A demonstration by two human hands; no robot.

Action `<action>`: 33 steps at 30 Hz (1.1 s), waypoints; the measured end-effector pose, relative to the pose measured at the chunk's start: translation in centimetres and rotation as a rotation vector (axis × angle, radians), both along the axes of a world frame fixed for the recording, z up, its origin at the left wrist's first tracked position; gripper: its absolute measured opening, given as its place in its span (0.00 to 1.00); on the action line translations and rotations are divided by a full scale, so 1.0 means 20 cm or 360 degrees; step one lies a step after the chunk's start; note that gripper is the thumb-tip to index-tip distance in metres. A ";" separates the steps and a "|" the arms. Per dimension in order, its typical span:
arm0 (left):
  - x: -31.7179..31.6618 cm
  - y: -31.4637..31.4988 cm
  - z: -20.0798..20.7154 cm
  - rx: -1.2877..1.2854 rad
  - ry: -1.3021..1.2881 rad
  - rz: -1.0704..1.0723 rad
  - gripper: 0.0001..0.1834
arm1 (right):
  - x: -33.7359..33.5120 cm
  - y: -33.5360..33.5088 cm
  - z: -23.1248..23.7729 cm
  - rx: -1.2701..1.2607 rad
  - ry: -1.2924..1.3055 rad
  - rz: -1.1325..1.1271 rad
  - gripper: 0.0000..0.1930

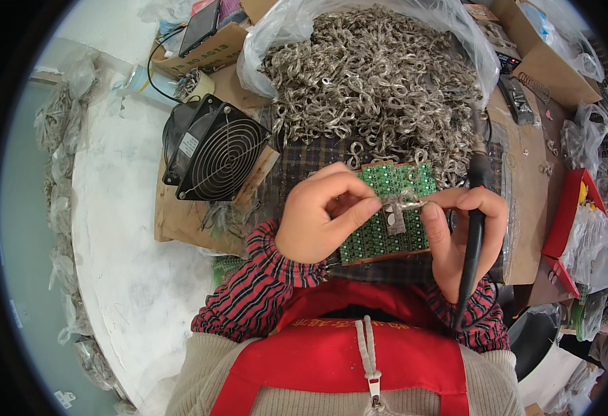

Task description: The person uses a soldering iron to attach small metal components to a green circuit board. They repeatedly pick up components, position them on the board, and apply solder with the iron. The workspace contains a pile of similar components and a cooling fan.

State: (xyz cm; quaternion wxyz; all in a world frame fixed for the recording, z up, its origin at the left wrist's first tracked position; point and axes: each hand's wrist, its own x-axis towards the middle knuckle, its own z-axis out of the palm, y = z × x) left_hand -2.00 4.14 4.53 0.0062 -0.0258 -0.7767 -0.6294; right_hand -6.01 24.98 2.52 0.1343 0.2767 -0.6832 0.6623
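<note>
My left hand [321, 211] pinches one end of a small shiny silvery loop of wire [409, 201] between thumb and index finger. My right hand [464, 232] has its thumb and index fingertip at the other end of that loop. A black-handled soldering iron [479, 170] also sits in my right hand, its metal end pointing away from me. Under the loop is a small flat grey metal piece [396, 220]. Both are above a panel of green circuit boards [359, 243], which is partly hidden by my fingers.
Beyond the board, a clear plastic bag [255, 66] spills a heap of silvery wire loops [373, 76]. A black fan [221, 149] with a wire grille stands at left. At right are a cardboard sheet [532, 243], a coiled spring [534, 88] and a red box [566, 222].
</note>
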 end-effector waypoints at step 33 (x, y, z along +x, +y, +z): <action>0.02 0.09 0.00 -0.0474 0.0282 0.0122 0.05 | 0.01 -0.04 -0.02 0.0285 0.0079 0.0085 0.22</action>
